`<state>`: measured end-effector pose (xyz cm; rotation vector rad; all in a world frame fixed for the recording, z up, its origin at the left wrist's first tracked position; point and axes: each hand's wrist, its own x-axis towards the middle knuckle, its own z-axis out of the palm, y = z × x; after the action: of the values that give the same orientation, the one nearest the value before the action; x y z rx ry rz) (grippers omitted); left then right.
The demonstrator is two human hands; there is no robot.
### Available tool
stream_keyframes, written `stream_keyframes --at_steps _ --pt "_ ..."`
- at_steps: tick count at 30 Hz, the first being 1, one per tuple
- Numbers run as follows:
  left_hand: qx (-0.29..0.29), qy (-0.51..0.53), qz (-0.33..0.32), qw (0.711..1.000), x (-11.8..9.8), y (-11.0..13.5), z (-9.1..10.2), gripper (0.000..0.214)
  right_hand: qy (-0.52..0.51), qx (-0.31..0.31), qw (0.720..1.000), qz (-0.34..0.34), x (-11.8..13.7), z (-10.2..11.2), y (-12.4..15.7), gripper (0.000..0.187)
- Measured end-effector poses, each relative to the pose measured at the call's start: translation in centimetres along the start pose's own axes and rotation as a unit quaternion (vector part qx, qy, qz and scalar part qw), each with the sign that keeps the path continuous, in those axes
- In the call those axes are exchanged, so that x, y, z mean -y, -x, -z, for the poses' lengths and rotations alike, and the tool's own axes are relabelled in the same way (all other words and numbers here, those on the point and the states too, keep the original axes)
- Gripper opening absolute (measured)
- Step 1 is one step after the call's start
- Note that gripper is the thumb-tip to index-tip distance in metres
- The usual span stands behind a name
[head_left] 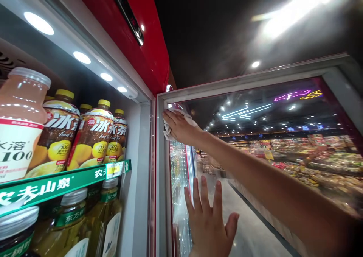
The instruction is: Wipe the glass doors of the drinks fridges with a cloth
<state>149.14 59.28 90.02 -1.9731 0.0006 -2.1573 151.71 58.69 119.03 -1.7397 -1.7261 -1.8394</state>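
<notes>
My right hand (pixel 181 125) reaches across to the upper corner of the glass door (pixel 249 151), on the hinge side. Under its fingers is a crumpled white cloth (pixel 168 131), pressed against the corner where glass meets the pale frame (pixel 162 166). Part of the cloth is hidden by the hand. Lower down, my left hand (pixel 210 219) is raised with its fingers spread, its palm toward the glass. It holds nothing; whether the palm touches the pane I cannot tell.
On the left, an open red drinks fridge (pixel 150 33) holds iced tea bottles (pixel 98 136), a pink drink bottle (pixel 22 128) and tea bottles (pixel 72 223). A green shelf strip (pixel 65 185) carries a price tag (pixel 114 170). Through the glass, shop displays (pixel 306 166) appear.
</notes>
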Motion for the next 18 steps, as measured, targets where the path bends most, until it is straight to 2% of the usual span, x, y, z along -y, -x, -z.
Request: stream_keyframes --at_steps 1,5,8,10,12,14,18 --pt "0.001 0.004 0.001 1.000 0.0 0.0 0.1 0.083 0.004 -0.002 1.000 -0.002 -0.1 0.2 0.0 0.063" --pt "0.005 0.008 0.000 1.000 0.0 0.0 0.4 0.082 0.032 -0.051 0.993 -0.097 -0.3 0.8 0.2 0.063" --pt "-0.003 0.007 0.004 1.000 0.0 0.0 0.3 0.081 0.035 -0.001 0.997 -0.063 0.3 0.7 0.6 0.062" --pt "-0.008 0.002 0.005 1.000 0.1 0.0 0.2 0.082 0.053 0.002 0.997 -0.058 0.7 0.5 0.8 0.061" --pt "-0.012 -0.002 0.000 1.000 0.1 0.1 0.0 0.083 0.075 -0.033 0.990 -0.115 1.2 0.3 0.8 0.062" --pt "-0.015 -0.004 -0.003 1.000 0.2 0.1 -0.1 0.083 0.077 -0.042 0.984 -0.154 1.6 0.2 0.6 0.064" --pt "-0.012 -0.002 -0.004 1.000 0.4 0.2 -0.1 0.082 0.050 0.030 0.995 -0.081 0.8 1.0 0.6 0.064"
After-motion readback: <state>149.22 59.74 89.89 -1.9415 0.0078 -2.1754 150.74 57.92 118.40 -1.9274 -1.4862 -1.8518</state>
